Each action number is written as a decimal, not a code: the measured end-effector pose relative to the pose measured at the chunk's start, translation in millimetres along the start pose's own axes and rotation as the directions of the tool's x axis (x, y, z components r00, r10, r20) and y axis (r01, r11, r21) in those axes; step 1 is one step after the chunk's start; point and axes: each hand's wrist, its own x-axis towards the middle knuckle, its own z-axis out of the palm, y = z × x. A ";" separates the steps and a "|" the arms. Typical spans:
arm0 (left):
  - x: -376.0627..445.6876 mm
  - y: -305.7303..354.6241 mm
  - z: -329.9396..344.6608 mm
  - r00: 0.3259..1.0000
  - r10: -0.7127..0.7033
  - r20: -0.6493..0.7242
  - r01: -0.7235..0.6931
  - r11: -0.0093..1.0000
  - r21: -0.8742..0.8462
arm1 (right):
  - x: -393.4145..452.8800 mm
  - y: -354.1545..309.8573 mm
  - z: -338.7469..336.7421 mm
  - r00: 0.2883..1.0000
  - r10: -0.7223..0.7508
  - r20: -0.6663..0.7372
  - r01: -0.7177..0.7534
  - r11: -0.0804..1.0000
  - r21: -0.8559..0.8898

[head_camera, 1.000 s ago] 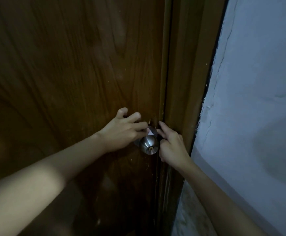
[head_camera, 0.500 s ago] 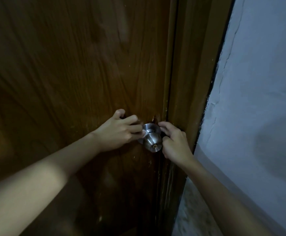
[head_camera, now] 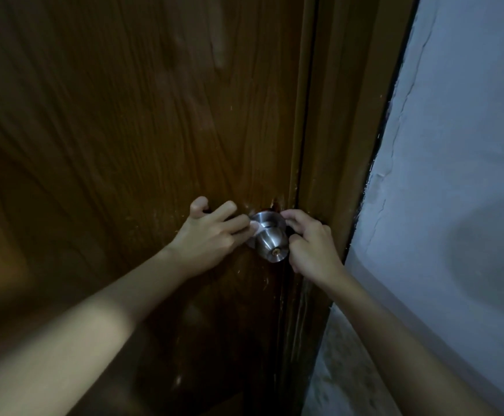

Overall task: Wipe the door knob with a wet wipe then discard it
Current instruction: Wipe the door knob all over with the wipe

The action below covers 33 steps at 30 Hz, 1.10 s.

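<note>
Dim light, head view looking down at a brown wood-grain door. I have both hands at the door knob, one on each side, and I read the arrangement as a two-handed wipe of the neck, the narrow part behind the ball where a single palm cannot reach. My left hand comes in from the door-face side; its grip is pinched on the wet wipe, of which only a small pale fold shows between the fingertips, pressed against the left flank of the knob just behind the ball. Its little finger curls away from the others, apart from the knob. My right hand sits between the knob and the door frame, fingers curled close together around the right side of the neck; whether it holds the other end of the wipe or only steadies the knob I cannot tell, since nothing white shows there. The knob itself is brushed metal, round, with a small brass-coloured button in the centre of its face, pointing toward me and slightly down. The wood around it carries light scuffs and scratches. To the right, a pale painted wall with a cracked edge along the frame. I judge the wiping is under way and the discarding is not yet begun; no bin is in view.
</note>
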 end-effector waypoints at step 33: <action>-4.6 95.1 -33.8 0.382 -0.592 0.710 0.812 -0.151 -0.563 | -63.8 27.1 39.5 0.932 0.357 -0.057 -0.286 0.824 0.489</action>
